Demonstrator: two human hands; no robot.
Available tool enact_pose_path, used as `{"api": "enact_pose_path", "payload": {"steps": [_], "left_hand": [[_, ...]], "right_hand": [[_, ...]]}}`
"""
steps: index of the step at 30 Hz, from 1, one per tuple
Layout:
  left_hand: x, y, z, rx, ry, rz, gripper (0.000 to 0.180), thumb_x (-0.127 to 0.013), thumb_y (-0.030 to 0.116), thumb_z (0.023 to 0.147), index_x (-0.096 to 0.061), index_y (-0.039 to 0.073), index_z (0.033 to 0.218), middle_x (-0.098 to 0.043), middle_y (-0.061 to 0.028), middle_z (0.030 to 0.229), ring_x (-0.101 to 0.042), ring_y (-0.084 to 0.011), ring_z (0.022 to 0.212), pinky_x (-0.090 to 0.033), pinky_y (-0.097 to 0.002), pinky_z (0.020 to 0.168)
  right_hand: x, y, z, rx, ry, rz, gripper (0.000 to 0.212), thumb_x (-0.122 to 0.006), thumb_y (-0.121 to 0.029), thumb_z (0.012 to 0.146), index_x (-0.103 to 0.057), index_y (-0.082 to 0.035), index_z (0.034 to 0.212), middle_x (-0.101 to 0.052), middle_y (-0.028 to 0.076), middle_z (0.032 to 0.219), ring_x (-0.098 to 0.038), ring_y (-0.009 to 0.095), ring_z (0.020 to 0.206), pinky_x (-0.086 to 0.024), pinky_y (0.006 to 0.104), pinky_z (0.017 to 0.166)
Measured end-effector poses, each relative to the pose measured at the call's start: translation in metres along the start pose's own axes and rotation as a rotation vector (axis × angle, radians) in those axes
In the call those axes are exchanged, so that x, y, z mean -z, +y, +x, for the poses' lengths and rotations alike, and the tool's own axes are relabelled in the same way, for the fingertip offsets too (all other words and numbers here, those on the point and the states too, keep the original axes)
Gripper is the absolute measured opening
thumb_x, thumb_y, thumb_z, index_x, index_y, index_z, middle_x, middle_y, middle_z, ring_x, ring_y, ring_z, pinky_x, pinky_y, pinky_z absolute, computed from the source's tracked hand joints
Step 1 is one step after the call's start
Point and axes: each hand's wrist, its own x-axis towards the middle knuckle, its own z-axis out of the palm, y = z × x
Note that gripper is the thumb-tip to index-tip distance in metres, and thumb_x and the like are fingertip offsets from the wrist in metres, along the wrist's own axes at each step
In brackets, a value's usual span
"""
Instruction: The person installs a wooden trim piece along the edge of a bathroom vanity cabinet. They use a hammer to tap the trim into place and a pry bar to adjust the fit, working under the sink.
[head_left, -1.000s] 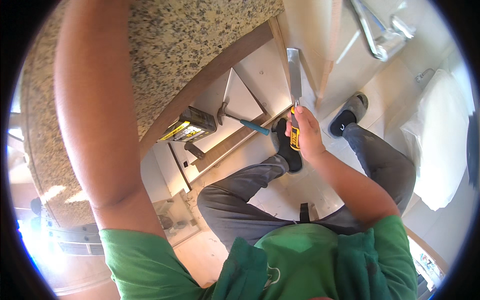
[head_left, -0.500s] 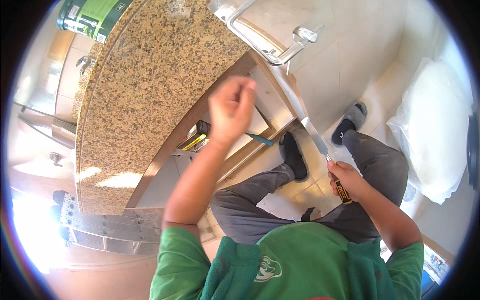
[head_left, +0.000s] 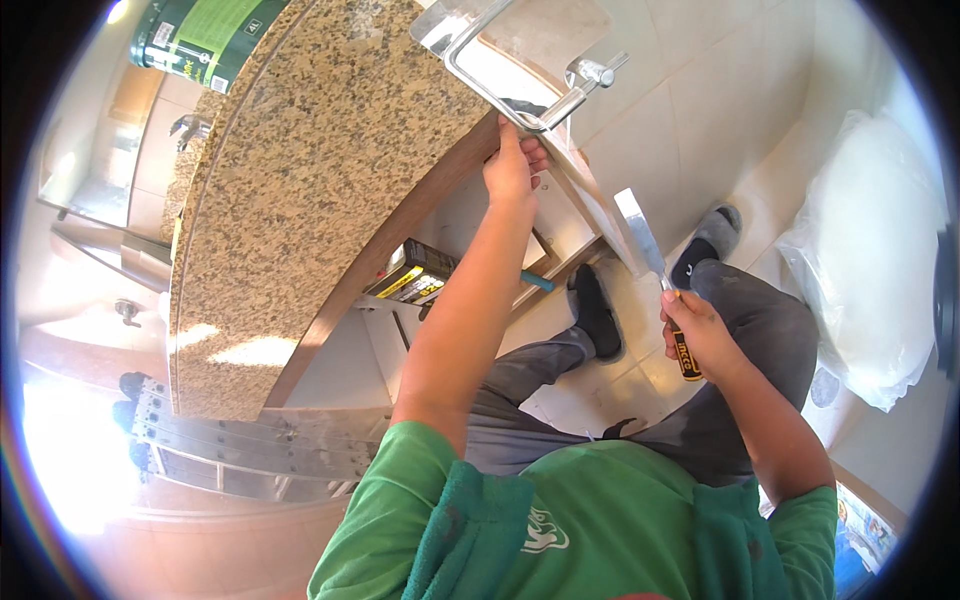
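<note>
My right hand (head_left: 700,330) is wrapped around the black and yellow handle of a putty knife (head_left: 650,245), its flat blade pointing up and away from me. My left hand (head_left: 514,170) reaches to the far corner of a speckled granite countertop (head_left: 330,180). Its thumb is raised against the corner and the other fingers are curled beside the white panel edge; what they grip, if anything, is hidden. Just beyond those fingertips a bent chrome bar (head_left: 500,95) with a T-shaped end overhangs the corner.
Below the counter, an open cabinet holds a black and yellow box (head_left: 415,275) and a teal-handled tool (head_left: 537,281). A green bucket (head_left: 205,40) stands at far left. A ladder (head_left: 250,450) lies lower left. A translucent plastic bag (head_left: 865,260) is at right. My feet are on tiled floor.
My left hand has moved away from me and to the right, up to the counter corner by the chrome bar. The putty knife has tilted slightly more upright in my right hand.
</note>
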Motion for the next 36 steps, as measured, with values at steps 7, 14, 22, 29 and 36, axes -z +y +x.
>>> {"api": "enact_pose_path", "payload": {"steps": [7,14,22,29,36], "left_hand": [[-0.017,0.005,-0.004,-0.022,0.120,-0.060,0.053,-0.060,0.056,0.097,-0.064,0.003,0.102,-0.064,-0.0035,0.087,-0.059,-0.0163,0.078,-0.040,-0.0331,0.070],[-0.003,-0.016,0.015,-0.176,0.066,-0.080,0.050,-0.060,0.053,0.098,-0.063,0.004,0.100,-0.063,-0.0021,0.085,-0.059,-0.0150,0.075,-0.040,-0.0306,0.068],[-0.010,-0.002,0.005,-0.060,0.126,-0.153,0.067,-0.055,0.071,0.095,-0.062,0.006,0.085,-0.061,-0.0021,0.075,-0.057,-0.0146,0.066,-0.040,-0.0302,0.064],[0.012,-0.026,-0.014,-0.049,-0.022,-0.206,0.057,-0.050,0.062,0.101,-0.062,0.007,0.089,-0.061,-0.0023,0.075,-0.058,-0.0152,0.069,-0.040,-0.0305,0.066],[0.057,-0.119,-0.063,-0.018,-0.167,-0.053,0.019,-0.055,0.025,0.103,-0.061,0.008,0.105,-0.066,-0.0042,0.091,-0.062,-0.0162,0.081,-0.047,-0.0301,0.074]], "right_hand": [[0.002,-0.001,-0.001,-0.008,0.040,0.008,0.044,-0.059,-0.049,0.103,-0.053,-0.008,0.091,-0.052,0.003,0.066,-0.052,0.011,0.055,-0.048,0.0282,0.054],[0.000,-0.006,-0.003,0.020,0.032,0.015,0.041,-0.059,-0.047,0.104,-0.053,-0.008,0.090,-0.052,0.003,0.067,-0.053,0.012,0.057,-0.048,0.0284,0.055],[0.003,-0.004,-0.002,0.053,0.028,0.007,0.041,-0.059,-0.046,0.104,-0.054,-0.009,0.089,-0.054,0.003,0.068,-0.054,0.011,0.057,-0.049,0.0274,0.055],[0.000,-0.003,-0.001,0.051,-0.003,-0.051,0.040,-0.063,-0.043,0.102,-0.055,-0.006,0.091,-0.055,0.004,0.065,-0.054,0.012,0.053,-0.046,0.0281,0.052],[-0.009,-0.001,-0.004,0.032,-0.090,-0.199,0.026,-0.070,-0.024,0.098,-0.056,-0.003,0.094,-0.056,0.002,0.066,-0.055,0.011,0.053,-0.046,0.0283,0.052]]}}
